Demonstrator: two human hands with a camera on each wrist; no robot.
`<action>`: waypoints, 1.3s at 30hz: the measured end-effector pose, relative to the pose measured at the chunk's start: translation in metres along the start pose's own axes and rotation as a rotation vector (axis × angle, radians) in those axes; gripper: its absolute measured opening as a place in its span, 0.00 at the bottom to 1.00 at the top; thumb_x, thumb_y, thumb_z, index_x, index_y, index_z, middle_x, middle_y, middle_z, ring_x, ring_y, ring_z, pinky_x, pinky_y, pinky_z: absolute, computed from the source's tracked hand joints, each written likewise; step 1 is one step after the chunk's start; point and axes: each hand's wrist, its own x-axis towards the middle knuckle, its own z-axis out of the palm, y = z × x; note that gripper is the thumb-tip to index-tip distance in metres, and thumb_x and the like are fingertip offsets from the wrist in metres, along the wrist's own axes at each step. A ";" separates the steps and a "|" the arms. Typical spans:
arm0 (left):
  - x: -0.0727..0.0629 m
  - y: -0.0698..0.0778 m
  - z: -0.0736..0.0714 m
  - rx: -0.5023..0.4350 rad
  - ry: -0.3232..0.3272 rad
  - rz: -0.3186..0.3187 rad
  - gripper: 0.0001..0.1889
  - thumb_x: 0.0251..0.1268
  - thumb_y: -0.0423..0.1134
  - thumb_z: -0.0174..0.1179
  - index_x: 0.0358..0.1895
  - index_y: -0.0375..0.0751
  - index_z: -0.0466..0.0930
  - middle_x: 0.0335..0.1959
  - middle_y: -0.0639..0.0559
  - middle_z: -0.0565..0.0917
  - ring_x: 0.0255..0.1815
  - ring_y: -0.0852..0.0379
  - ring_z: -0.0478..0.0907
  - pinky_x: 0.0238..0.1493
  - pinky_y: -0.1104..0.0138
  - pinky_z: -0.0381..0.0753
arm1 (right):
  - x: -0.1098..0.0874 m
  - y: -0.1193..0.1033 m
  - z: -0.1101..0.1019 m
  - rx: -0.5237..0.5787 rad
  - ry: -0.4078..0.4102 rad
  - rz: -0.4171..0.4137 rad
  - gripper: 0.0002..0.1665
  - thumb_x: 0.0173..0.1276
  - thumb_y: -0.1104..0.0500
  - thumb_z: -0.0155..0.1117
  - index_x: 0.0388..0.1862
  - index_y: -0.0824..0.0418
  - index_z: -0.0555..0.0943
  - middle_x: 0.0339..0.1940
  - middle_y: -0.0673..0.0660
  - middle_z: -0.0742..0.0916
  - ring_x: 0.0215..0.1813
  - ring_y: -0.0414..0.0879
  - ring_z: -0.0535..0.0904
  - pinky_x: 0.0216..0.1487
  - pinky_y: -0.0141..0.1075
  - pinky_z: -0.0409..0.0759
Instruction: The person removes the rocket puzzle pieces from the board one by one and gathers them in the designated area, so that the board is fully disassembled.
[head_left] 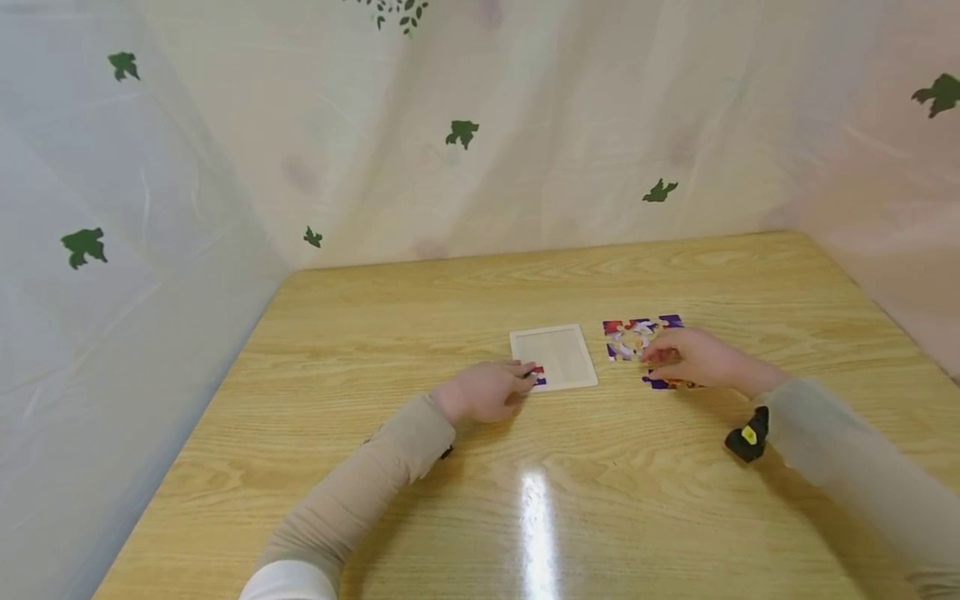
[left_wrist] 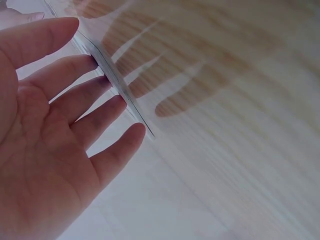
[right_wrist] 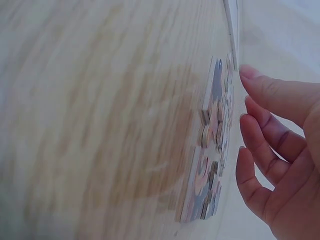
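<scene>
A square pale puzzle tray (head_left: 589,360) lies on the table, with a red, white and purple puzzle piece (head_left: 539,377) in its lower left corner. My left hand (head_left: 487,390) reaches to that corner, fingertips over the tray's edge and by the piece. In the left wrist view its fingers (left_wrist: 82,95) are nearly straight and spread. To the right of the tray lies a group of colourful puzzle pieces (head_left: 617,329), partly hidden by my right hand (head_left: 693,357). The right wrist view shows its fingers (right_wrist: 257,140) loosely bent above the pieces, with nothing seen between them and the thumb.
The wooden table (head_left: 420,317) carries the tray and pieces near its middle. Pale curtains (head_left: 525,167) with green leaf and bird-like prints hang behind it and at both sides. A bright light reflection (head_left: 537,533) shows on the tabletop near the front.
</scene>
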 end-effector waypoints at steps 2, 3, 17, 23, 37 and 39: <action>0.000 0.000 -0.001 -0.008 0.003 -0.003 0.25 0.71 0.40 0.51 0.69 0.39 0.65 0.74 0.47 0.58 0.74 0.49 0.56 0.73 0.61 0.57 | 0.001 -0.003 0.000 0.008 0.014 -0.017 0.10 0.61 0.61 0.68 0.42 0.60 0.84 0.34 0.49 0.84 0.35 0.41 0.74 0.36 0.33 0.76; 0.000 0.000 -0.001 -0.012 0.007 -0.003 0.24 0.71 0.40 0.51 0.69 0.39 0.65 0.74 0.47 0.59 0.74 0.49 0.57 0.73 0.61 0.57 | 0.001 -0.004 0.001 0.013 0.018 -0.026 0.10 0.61 0.61 0.67 0.42 0.60 0.85 0.34 0.49 0.84 0.35 0.40 0.74 0.36 0.32 0.76; 0.007 -0.002 -0.001 -0.049 0.097 0.033 0.16 0.70 0.38 0.52 0.56 0.39 0.79 0.67 0.44 0.69 0.62 0.49 0.74 0.62 0.63 0.73 | 0.012 -0.027 0.013 0.078 0.054 -0.127 0.08 0.64 0.61 0.64 0.41 0.62 0.85 0.32 0.47 0.84 0.35 0.38 0.75 0.38 0.32 0.77; 0.010 -0.007 0.001 -0.101 0.093 0.032 0.15 0.70 0.38 0.51 0.54 0.38 0.81 0.68 0.44 0.69 0.56 0.50 0.77 0.51 0.67 0.75 | 0.021 -0.036 0.020 0.108 0.046 -0.138 0.07 0.65 0.60 0.63 0.40 0.60 0.85 0.32 0.47 0.83 0.36 0.39 0.76 0.42 0.36 0.78; 0.009 -0.012 -0.003 -0.091 0.197 -0.085 0.20 0.70 0.42 0.54 0.61 0.38 0.75 0.63 0.41 0.75 0.64 0.47 0.72 0.65 0.58 0.70 | 0.045 -0.062 0.030 0.136 0.017 -0.158 0.08 0.66 0.59 0.63 0.40 0.61 0.84 0.32 0.49 0.84 0.34 0.39 0.75 0.37 0.33 0.76; 0.009 -0.013 -0.004 -0.080 0.214 -0.119 0.21 0.69 0.42 0.55 0.61 0.37 0.75 0.63 0.41 0.74 0.64 0.47 0.72 0.65 0.58 0.70 | 0.049 -0.065 0.032 0.142 0.028 -0.167 0.08 0.65 0.59 0.63 0.40 0.62 0.84 0.32 0.51 0.84 0.34 0.40 0.75 0.37 0.33 0.76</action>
